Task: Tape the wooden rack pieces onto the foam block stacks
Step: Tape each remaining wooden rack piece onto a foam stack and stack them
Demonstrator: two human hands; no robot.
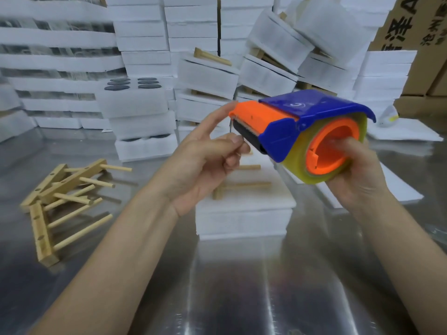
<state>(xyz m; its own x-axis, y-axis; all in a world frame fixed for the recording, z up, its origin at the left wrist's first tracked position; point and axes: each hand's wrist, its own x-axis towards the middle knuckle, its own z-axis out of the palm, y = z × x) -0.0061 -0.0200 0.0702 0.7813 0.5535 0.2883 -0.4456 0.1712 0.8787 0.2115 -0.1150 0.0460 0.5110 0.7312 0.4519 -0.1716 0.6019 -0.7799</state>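
My right hand [358, 175] grips a blue and orange tape dispenser [297, 126] by its roll of clear tape, fingers inside the orange core. It is held in the air above a white foam block stack [244, 213]. A wooden rack piece [239, 187] with dowels lies on top of that stack, partly hidden by my left hand [205, 160]. The left thumb and fingers pinch at the dispenser's black front edge, index finger raised along the orange tip. Whether they hold a tape end cannot be made out.
A loose pile of wooden rack pieces [60, 197] lies on the shiny metal table [242, 286] at the left. Tall stacks of foam blocks [145, 68] fill the back, some with rack pieces on them. Cardboard boxes [420, 44] stand at the far right.
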